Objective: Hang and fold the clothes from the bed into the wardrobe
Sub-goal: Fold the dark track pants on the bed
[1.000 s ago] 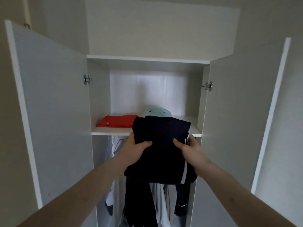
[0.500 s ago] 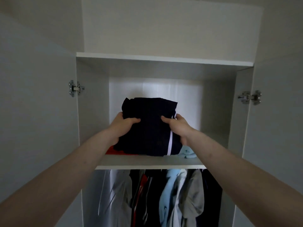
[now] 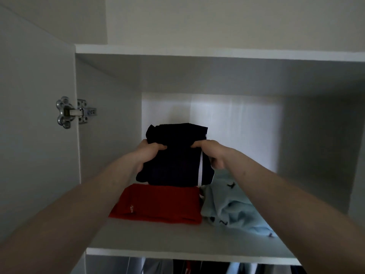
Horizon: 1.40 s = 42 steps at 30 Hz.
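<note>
Left hand (image 3: 150,153) and right hand (image 3: 212,153) each grip a side of a folded navy garment (image 3: 175,159), held over the shelf (image 3: 177,240). It looks soft, light and floppy; side holds suit it. Red top (image 3: 158,204) at 6 o'clock, blue garment (image 3: 231,206) at 4, crowd the landing spot.

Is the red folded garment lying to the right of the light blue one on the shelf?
No, the red folded garment lies to the left of the light blue one on the shelf.
</note>
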Available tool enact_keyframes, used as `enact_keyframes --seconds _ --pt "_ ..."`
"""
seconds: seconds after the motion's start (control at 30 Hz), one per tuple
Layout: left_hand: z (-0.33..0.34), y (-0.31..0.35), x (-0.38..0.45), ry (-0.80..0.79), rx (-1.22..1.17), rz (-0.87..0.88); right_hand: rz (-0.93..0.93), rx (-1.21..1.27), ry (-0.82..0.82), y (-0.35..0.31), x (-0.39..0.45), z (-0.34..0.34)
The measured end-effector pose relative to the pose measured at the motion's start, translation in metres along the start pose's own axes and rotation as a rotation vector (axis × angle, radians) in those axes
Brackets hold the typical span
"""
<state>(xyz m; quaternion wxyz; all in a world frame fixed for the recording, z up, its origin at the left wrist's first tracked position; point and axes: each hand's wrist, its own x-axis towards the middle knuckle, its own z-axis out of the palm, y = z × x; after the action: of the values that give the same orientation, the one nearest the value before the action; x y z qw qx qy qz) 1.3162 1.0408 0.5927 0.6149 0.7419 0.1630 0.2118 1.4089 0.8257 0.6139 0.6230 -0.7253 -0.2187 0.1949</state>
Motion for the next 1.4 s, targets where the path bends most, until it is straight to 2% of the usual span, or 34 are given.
enact_keyframes --seconds 0.4,0.67,0.77,0.83,0.9,0.97,1.03,1.17,1.3,1.4 --pt "-0.001 -0.048 0.141 0.050 0.019 -0.123 0.091 -0.084 -0.173 0.020 0.182 0.006" --pt "0.013 -0.111 0.193 0.169 0.120 -0.056 0.124 -0.117 -0.063 0.073 0.251 0.020" --pt "0.020 -0.137 0.199 0.194 0.280 -0.113 0.199 -0.190 -0.087 0.091 0.253 0.023" --pt "0.026 -0.143 0.196 0.164 0.557 -0.166 0.215 -0.425 -0.085 0.091 0.249 0.018" --pt "0.034 -0.144 0.190 0.164 0.826 -0.042 0.113 -0.807 -0.076 0.080 0.243 0.011" --pt "0.045 -0.144 0.186 0.134 0.919 0.206 -0.057 -1.021 -0.039 0.064 0.231 0.003" --pt "0.056 -0.144 0.183 0.044 0.955 0.305 -0.149 -1.082 -0.040 0.053 0.215 -0.005" --pt "0.072 -0.158 0.182 -0.138 1.033 0.145 -0.173 -1.239 -0.011 0.055 0.153 -0.040" --pt "0.078 -0.161 0.180 -0.152 1.106 0.070 -0.058 -1.284 0.023 0.076 0.105 -0.076" --pt "0.081 -0.152 0.174 -0.131 1.176 0.114 -0.022 -1.260 0.024 0.107 0.083 -0.078"
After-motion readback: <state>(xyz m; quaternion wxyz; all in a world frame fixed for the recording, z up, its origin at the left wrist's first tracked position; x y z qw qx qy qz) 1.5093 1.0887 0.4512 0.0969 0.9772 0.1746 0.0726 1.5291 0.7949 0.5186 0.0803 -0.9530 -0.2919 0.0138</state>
